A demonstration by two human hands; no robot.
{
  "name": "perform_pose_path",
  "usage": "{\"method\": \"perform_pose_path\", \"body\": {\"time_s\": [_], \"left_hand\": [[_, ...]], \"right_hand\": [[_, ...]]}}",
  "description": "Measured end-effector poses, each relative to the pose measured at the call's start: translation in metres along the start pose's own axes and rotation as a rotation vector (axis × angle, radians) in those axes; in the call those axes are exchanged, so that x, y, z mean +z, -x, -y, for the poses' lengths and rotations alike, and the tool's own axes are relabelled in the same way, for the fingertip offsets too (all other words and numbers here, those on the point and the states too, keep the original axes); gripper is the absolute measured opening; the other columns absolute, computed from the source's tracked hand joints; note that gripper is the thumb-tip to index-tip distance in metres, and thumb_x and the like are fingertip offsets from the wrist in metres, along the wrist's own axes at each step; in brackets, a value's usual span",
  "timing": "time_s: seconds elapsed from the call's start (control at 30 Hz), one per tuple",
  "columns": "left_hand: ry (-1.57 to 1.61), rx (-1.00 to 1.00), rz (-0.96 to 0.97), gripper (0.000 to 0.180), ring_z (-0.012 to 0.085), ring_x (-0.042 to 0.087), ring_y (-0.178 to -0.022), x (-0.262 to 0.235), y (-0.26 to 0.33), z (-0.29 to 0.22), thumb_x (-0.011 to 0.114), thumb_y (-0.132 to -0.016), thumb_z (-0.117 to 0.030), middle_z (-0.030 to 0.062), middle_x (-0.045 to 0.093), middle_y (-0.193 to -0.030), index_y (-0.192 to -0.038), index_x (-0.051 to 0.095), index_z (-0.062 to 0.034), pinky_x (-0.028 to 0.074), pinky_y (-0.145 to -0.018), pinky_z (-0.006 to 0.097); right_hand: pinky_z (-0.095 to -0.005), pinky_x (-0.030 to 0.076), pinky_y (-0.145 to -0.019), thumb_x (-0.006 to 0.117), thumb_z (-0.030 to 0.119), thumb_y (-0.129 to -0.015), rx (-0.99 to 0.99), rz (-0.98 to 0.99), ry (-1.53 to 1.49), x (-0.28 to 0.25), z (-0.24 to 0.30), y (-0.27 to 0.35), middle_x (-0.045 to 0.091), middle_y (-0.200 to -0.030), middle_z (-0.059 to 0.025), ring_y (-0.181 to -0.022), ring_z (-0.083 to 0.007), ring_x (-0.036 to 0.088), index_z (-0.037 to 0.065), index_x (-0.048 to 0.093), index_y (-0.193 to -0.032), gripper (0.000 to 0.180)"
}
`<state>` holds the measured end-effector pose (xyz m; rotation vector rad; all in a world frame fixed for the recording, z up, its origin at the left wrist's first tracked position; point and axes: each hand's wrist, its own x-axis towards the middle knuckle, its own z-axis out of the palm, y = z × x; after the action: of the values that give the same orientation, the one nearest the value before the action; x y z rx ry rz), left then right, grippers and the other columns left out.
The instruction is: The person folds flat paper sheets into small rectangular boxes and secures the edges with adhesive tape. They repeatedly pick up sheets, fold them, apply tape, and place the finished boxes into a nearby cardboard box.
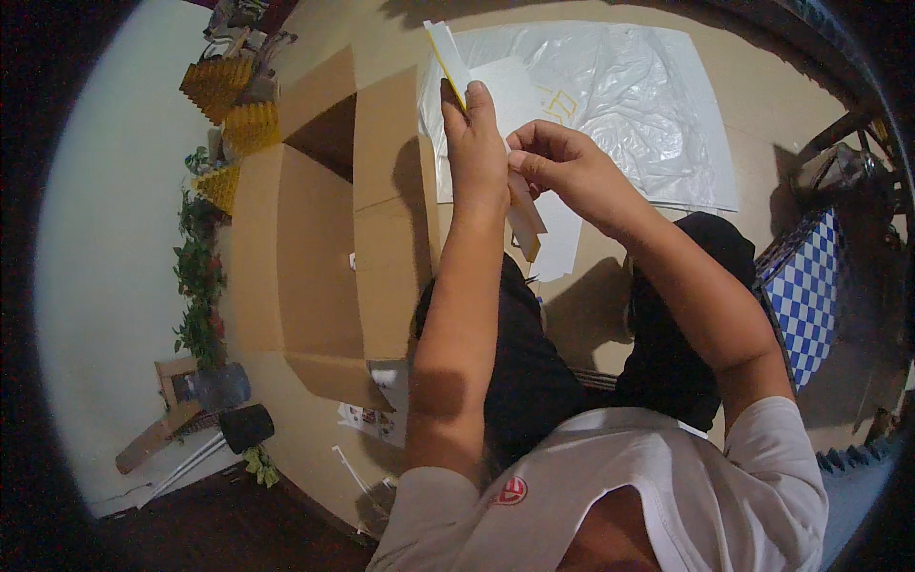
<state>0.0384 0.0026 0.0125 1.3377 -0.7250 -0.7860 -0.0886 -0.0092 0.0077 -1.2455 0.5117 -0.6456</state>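
Note:
My left hand (475, 143) is raised in front of me and grips a long flat white strip with a yellow edge (445, 55), which sticks up past my fingers and comes out below my wrist near the floor. My right hand (558, 162) is closed right beside it, its fingertips pinching the same strip at its middle. Both hands hover above a clear plastic sheet (639, 105) spread on the tan floor. A white sheet with yellow outlines (548, 100) lies on the plastic just behind my hands.
An open cardboard box (324, 238) with its flaps spread sits to my left. Yellow honeycomb pieces (233, 105) and green artificial plants (198, 276) line the white wall at the far left. A blue and white checkered cloth (810, 286) lies at my right. My legs in black trousers (534, 362) are below.

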Motion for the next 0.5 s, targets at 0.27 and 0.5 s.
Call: {"method": "perform_pose_path", "body": {"time_s": [0.27, 0.5], "left_hand": [[0.116, -0.019, 0.194, 0.059, 0.0216, 0.055, -0.101, 0.008, 0.006, 0.014, 0.055, -0.093, -0.040, 0.0102, 0.052, -0.118, -0.139, 0.037, -0.0088, 0.050, -0.074, 0.036], [0.062, -0.044, 0.105, 0.065, 0.0265, 0.040, -0.127, 0.006, 0.012, -0.020, 0.055, -0.092, -0.044, 0.0154, 0.043, -0.138, -0.142, 0.036, -0.0071, 0.043, -0.093, 0.038]], "right_hand": [[-0.0272, 0.048, -0.073, 0.057, 0.015, -0.093, 0.000, -0.170, -0.298, 0.000, -0.011, -0.009, 0.061, -0.092, -0.0031, -0.082, -0.0117, 0.057, 0.001, 0.059, -0.105, 0.019], [-0.0275, 0.048, -0.077, 0.062, 0.013, -0.089, 0.128, 0.115, -0.180, -0.009, -0.002, 0.003, 0.062, -0.092, -0.0024, -0.082, -0.0122, 0.060, 0.004, 0.054, -0.109, 0.024]]}}
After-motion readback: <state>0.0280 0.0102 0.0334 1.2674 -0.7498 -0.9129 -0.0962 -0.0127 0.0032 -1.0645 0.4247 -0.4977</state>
